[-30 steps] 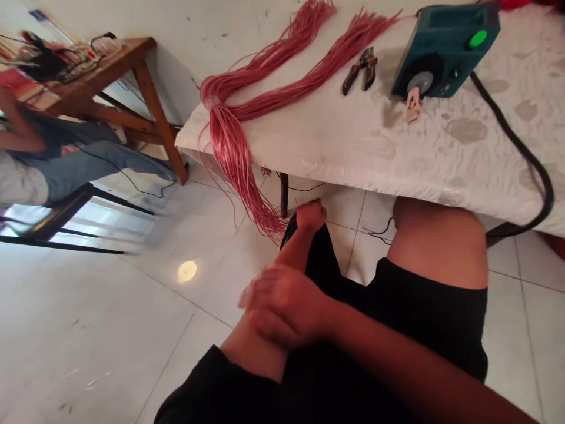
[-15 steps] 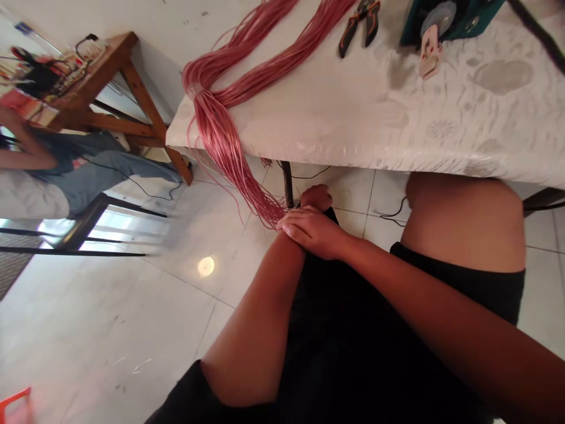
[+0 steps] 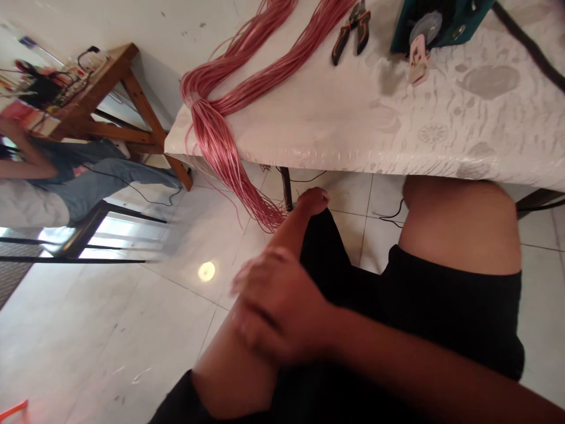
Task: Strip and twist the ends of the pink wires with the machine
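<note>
My left arm reaches down past my black shorts, and my left hand (image 3: 313, 201) is curled into a fist near my knee, just right of the hanging ends of a pink wire bundle (image 3: 218, 141). I see nothing in the fist. My right hand (image 3: 278, 306) lies flat across my left forearm with its fingers stretched out, smeared by motion. The pink wires are tied at the table's left corner, fan out over the tabletop and droop over the edge toward the floor.
On the white patterned table (image 3: 353, 129) lie orange-handled pliers (image 3: 348, 32), a teal machine (image 3: 435, 20) with a small clamp, and a thick black cable (image 3: 529, 47). At left, another person (image 3: 66, 176) sits on a black chair by a cluttered wooden table (image 3: 110, 70). White tiled floor lies below.
My right hand slid back from my left wrist up the forearm toward the elbow. A second ago it was also at mid-forearm. My left fist stays put.
</note>
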Available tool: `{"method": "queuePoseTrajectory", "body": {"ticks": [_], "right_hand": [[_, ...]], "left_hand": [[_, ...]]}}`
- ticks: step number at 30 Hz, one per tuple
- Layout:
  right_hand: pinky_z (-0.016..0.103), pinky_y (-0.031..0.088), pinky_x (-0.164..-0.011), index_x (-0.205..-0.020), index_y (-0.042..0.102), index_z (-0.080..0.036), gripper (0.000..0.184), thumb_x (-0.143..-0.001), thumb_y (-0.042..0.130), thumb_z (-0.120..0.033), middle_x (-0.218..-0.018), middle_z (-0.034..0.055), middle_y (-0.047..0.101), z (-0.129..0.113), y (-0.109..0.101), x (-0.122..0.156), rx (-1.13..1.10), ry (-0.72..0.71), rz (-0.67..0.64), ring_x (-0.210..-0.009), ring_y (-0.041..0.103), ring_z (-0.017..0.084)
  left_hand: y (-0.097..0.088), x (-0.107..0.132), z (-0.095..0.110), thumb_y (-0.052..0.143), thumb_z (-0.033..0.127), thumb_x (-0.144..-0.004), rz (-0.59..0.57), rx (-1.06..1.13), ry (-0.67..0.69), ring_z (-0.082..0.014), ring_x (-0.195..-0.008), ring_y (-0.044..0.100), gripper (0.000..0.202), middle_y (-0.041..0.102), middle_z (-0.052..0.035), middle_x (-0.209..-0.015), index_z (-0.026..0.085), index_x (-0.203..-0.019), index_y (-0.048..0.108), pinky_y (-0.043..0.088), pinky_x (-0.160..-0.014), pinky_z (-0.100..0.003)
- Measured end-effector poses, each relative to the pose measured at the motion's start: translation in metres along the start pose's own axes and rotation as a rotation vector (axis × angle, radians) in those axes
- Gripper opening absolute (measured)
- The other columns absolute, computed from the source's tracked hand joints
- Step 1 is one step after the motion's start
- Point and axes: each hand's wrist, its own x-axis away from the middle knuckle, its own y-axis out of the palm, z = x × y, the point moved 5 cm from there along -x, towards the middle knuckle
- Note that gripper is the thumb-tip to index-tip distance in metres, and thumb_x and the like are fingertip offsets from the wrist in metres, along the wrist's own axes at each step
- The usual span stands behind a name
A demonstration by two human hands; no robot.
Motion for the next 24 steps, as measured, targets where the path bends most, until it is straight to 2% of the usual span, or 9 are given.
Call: {"method": "queuePoseTrajectory", "body": {"ticks": [3,5,7,9,12,14,17,19,24], "right_hand": [[0.038,0.027,-0.120,-0.117,0.063,-0.019,0.035,-0.101,0.043,-0.043,-0.127,0.0051,0.071,-0.045,0.022,0.010,-0.067,-0.207,-0.004,-0.122,0.060,0.019],[0.035,0.030,-0.119,-0.124,0.061,-0.015,0.043,-0.104,0.039,-0.045,-0.131,0.0066,0.070,-0.049,0.022,0.011,-0.050,-0.259,-0.045,-0.126,0.057,0.018],[0.037,0.033,-0.117,-0.126,0.062,-0.014,0.041,-0.105,0.039,-0.042,-0.133,0.0078,0.068,-0.032,0.009,0.008,0.015,-0.242,-0.110,-0.130,0.055,0.019],[0.041,0.037,-0.112,-0.121,0.065,-0.014,0.034,-0.105,0.043,-0.033,-0.130,0.0098,0.069,-0.003,-0.017,0.006,0.121,-0.115,-0.153,-0.125,0.058,0.022],[0.044,0.044,-0.096,-0.100,0.071,-0.014,0.030,-0.103,0.044,-0.026,-0.103,0.0103,0.074,0.043,-0.058,0.014,0.285,0.156,-0.210,-0.099,0.065,0.024],[0.043,0.045,-0.090,-0.090,0.070,-0.017,0.030,-0.102,0.045,-0.026,-0.092,0.0087,0.073,0.066,-0.075,0.029,0.356,0.310,-0.244,-0.089,0.063,0.024],[0.040,0.046,-0.083,-0.083,0.070,-0.019,0.028,-0.099,0.048,-0.025,-0.087,0.0076,0.072,0.086,-0.081,0.050,0.324,0.495,-0.249,-0.086,0.063,0.024],[0.039,0.046,-0.080,-0.081,0.071,-0.021,0.026,-0.097,0.051,-0.025,-0.085,0.0072,0.072,0.092,-0.077,0.058,0.269,0.573,-0.228,-0.084,0.064,0.024],[0.037,0.047,-0.081,-0.095,0.073,-0.021,0.022,-0.097,0.051,-0.026,-0.095,0.0078,0.076,0.098,-0.073,0.054,0.191,0.680,-0.118,-0.091,0.068,0.024]], "left_hand": [[-0.015,-0.019,-0.011,0.061,0.034,-0.098,-0.007,-0.017,0.040,-0.0238,-0.111,0.064,0.029,0.064,-0.0103,-0.126,0.016,-0.120,0.064,0.055,-0.097,-0.047],[-0.016,-0.018,-0.011,0.061,0.034,-0.098,0.002,-0.028,0.058,-0.0236,-0.111,0.064,0.028,0.065,-0.0102,-0.126,0.017,-0.119,0.065,0.055,-0.097,-0.047],[-0.013,-0.010,-0.009,0.061,0.034,-0.098,0.029,-0.034,0.073,-0.0236,-0.111,0.064,0.028,0.065,-0.0101,-0.125,0.017,-0.119,0.065,0.055,-0.097,-0.047],[-0.012,0.001,-0.010,0.062,0.034,-0.097,0.079,-0.026,0.081,-0.0243,-0.113,0.064,0.029,0.065,-0.0103,-0.126,0.016,-0.119,0.064,0.054,-0.098,-0.048],[-0.017,0.020,-0.022,0.060,0.035,-0.098,0.164,0.021,0.079,-0.0245,-0.115,0.063,0.029,0.064,-0.0105,-0.127,0.017,-0.120,0.064,0.053,-0.100,-0.049],[-0.023,0.031,-0.033,0.059,0.034,-0.099,0.206,0.069,0.070,-0.0243,-0.115,0.063,0.028,0.064,-0.0105,-0.128,0.018,-0.121,0.064,0.052,-0.101,-0.049],[-0.035,0.049,-0.044,0.060,0.035,-0.098,0.242,0.160,0.056,-0.0230,-0.110,0.065,0.027,0.066,-0.0099,-0.123,0.017,-0.119,0.065,0.054,-0.098,-0.047],[-0.046,0.063,-0.042,0.060,0.035,-0.098,0.254,0.246,0.062,-0.0202,-0.098,0.068,0.026,0.070,-0.0078,-0.110,0.015,-0.113,0.067,0.057,-0.091,-0.043],[-0.078,0.117,-0.010,0.053,0.031,-0.098,0.311,0.530,0.152,-0.0124,-0.064,0.064,0.026,0.070,-0.0016,-0.077,0.015,-0.111,0.070,0.057,-0.065,-0.029]]}}
